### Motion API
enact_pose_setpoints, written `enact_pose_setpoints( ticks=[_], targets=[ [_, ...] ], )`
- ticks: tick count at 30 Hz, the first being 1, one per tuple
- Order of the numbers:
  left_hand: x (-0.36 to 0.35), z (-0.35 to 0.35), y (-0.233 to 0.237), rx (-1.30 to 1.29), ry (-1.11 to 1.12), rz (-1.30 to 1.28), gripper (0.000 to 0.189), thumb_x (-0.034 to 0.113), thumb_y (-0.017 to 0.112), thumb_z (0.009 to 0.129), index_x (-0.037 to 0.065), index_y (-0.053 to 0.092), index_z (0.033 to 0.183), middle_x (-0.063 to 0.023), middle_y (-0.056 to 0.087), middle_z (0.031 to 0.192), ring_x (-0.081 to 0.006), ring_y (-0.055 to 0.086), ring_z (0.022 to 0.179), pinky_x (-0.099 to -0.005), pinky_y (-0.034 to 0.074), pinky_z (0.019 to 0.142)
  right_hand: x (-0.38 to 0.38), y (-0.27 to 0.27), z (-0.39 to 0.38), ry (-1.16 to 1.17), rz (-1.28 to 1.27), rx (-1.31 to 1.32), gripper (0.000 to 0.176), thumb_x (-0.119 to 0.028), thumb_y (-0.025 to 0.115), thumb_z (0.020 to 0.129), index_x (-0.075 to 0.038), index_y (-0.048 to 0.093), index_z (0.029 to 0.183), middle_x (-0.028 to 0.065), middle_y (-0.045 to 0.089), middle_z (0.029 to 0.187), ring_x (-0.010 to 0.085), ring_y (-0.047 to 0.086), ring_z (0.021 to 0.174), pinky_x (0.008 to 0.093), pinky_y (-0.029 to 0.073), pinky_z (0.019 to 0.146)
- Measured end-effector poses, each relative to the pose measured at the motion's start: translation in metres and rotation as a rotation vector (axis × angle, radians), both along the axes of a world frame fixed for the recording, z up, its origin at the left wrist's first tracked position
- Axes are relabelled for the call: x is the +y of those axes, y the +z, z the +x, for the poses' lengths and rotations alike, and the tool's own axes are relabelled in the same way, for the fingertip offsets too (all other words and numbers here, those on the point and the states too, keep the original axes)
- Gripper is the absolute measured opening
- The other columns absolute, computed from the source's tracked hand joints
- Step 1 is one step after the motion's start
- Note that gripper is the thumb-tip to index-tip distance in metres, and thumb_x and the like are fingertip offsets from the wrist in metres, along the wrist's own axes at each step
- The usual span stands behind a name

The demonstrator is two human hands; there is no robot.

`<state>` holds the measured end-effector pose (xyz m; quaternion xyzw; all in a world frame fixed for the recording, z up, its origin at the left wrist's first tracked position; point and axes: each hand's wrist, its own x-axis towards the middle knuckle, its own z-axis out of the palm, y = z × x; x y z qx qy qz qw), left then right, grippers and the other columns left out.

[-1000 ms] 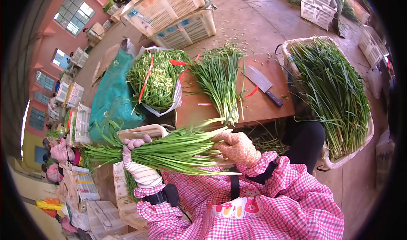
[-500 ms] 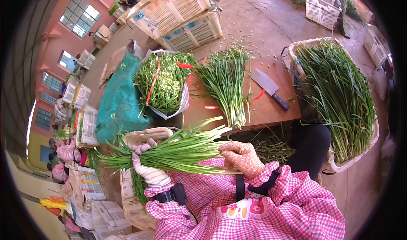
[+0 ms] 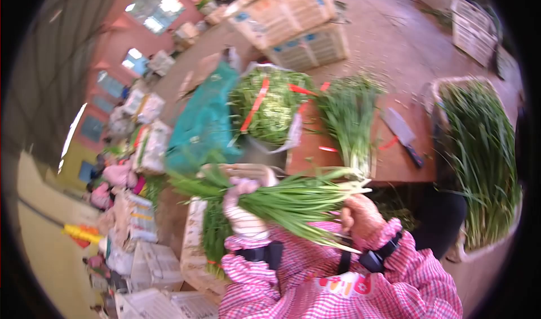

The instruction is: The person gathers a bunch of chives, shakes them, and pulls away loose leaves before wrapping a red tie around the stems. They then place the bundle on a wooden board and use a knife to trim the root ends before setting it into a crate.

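I hold a long bundle of green chives (image 3: pixel 287 200) crosswise in front of my chest; the picture is blurred by motion. My left hand (image 3: pixel 243 209), in a pale glove, grips the bundle near its leafy middle. My right hand (image 3: pixel 362 215), in an orange patterned glove, holds the pale stem ends. On the brown table (image 3: pixel 394 164) beyond lie another chive bundle (image 3: pixel 350 116), a cleaver (image 3: pixel 402 134) and red ties (image 3: pixel 386 144).
A white bag of green cuttings (image 3: pixel 270 107) stands left of the table, beside a teal sack (image 3: pixel 203 122). A crate of long chives (image 3: pixel 484 150) sits at the right. Stacked white crates (image 3: pixel 298 20) lie farther off. A crate with greens (image 3: pixel 205 234) is below my hands.
The view has swung left and blurred, so everything sits further right in the picture. My two hands still hold the chive bundle in about the same grip.
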<state>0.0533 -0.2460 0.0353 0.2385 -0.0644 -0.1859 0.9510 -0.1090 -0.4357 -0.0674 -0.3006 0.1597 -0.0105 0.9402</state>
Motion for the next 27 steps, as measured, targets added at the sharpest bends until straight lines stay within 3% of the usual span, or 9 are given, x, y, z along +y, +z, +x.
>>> enact_pose_setpoints(
  ticks=[5,7,13,15,16,17,21,24,27],
  targets=[
    [0.003,0.019,-0.027,-0.102,-0.161,-0.041,0.013,0.014,0.064,0.087,0.01,0.063,0.1,-0.001,0.067,0.09,-0.0208,0.065,0.089,-0.052,0.036,0.109,0.0,-0.024,-0.006,-0.042,0.159,-0.118,0.036,-0.038,0.058,0.093,-0.004,0.057,0.106,0.0065,0.055,0.055,0.0209,0.056,0.05,0.0333,0.051,0.049],
    [0.0,0.021,-0.027,-0.09,-0.129,-0.016,0.011,0.014,0.064,0.088,0.009,0.063,0.097,-0.0011,0.065,0.087,-0.0205,0.064,0.088,-0.0511,0.037,0.108,0.005,-0.022,-0.015,-0.043,0.279,-0.142,0.037,-0.031,0.058,0.093,0.0,0.054,0.113,0.0103,0.058,0.06,0.0217,0.056,0.05,0.0335,0.051,0.049],
    [-0.006,0.023,-0.019,-0.073,-0.195,-0.043,0.009,0.014,0.063,0.088,0.006,0.061,0.092,-0.0029,0.06,0.084,-0.0215,0.06,0.091,-0.0475,0.04,0.106,-0.015,-0.009,-0.034,0.136,0.093,-0.227,0.034,-0.03,0.071,0.083,0.001,0.058,0.09,0.0163,0.062,0.062,0.0279,0.06,0.054,0.0384,0.051,0.054],
    [0.01,0.04,-0.035,-0.052,-0.097,0.242,0.012,0.017,0.062,0.087,0.008,0.061,0.094,-0.0087,0.063,0.089,-0.0265,0.063,0.085,-0.0464,0.052,0.091,-0.027,-0.009,-0.047,0.188,-0.029,-0.263,0.037,-0.033,0.071,0.083,0.0,0.058,0.084,0.0174,0.061,0.059,0.0266,0.061,0.05,0.0377,0.052,0.05],
    [0.013,0.039,-0.022,0.138,-0.247,0.043,0.011,0.017,0.058,0.089,0.01,0.061,0.097,-0.0119,0.064,0.086,-0.0288,0.065,0.081,-0.0461,0.055,0.081,-0.033,-0.004,-0.053,0.193,-0.012,-0.239,0.036,-0.033,0.072,0.082,0.0,0.058,0.081,0.0178,0.062,0.061,0.0263,0.061,0.051,0.0369,0.051,0.049],
    [0.002,0.024,0.0,0.06,-0.145,0.108,0.01,0.013,0.061,0.086,0.012,0.061,0.097,-0.004,0.06,0.079,-0.0205,0.06,0.076,-0.0426,0.051,0.085,-0.046,-0.012,-0.06,0.274,-0.012,-0.213,0.033,-0.031,0.07,0.085,0.0,0.06,0.079,0.0161,0.064,0.065,0.0241,0.062,0.056,0.0352,0.051,0.053],
    [0.033,0.045,-0.014,-0.101,-0.03,-0.007,0.013,0.015,0.065,0.087,0.013,0.058,0.097,0.0066,0.053,0.076,-0.0123,0.055,0.078,-0.0412,0.038,0.104,-0.082,0.014,-0.081,0.595,-0.406,-0.006,0.028,-0.028,0.067,0.089,0.0,0.067,0.086,0.0102,0.068,0.075,0.0187,0.066,0.071,0.0326,0.054,0.065],
    [0.049,0.05,-0.01,-0.103,-0.095,-0.156,0.015,0.013,0.062,0.088,0.011,0.059,0.102,0.0059,0.052,0.078,-0.0127,0.054,0.081,-0.0416,0.035,0.106,-0.095,0.031,-0.089,0.979,-1.075,0.28,0.03,-0.036,0.061,0.091,-0.007,0.069,0.093,0.0042,0.069,0.077,0.0134,0.067,0.07,0.0294,0.053,0.064],
    [0.057,0.045,0.002,-0.138,-0.029,-0.165,0.015,0.014,0.061,0.089,0.012,0.057,0.104,0.0073,0.048,0.078,-0.0121,0.05,0.079,-0.0402,0.036,0.105,-0.106,0.019,-0.104,1.138,-1.99,0.182,0.031,-0.028,0.06,0.083,-0.01,0.065,0.108,0.0094,0.07,0.084,0.0269,0.069,0.08,0.0399,0.054,0.068]
  ],
)
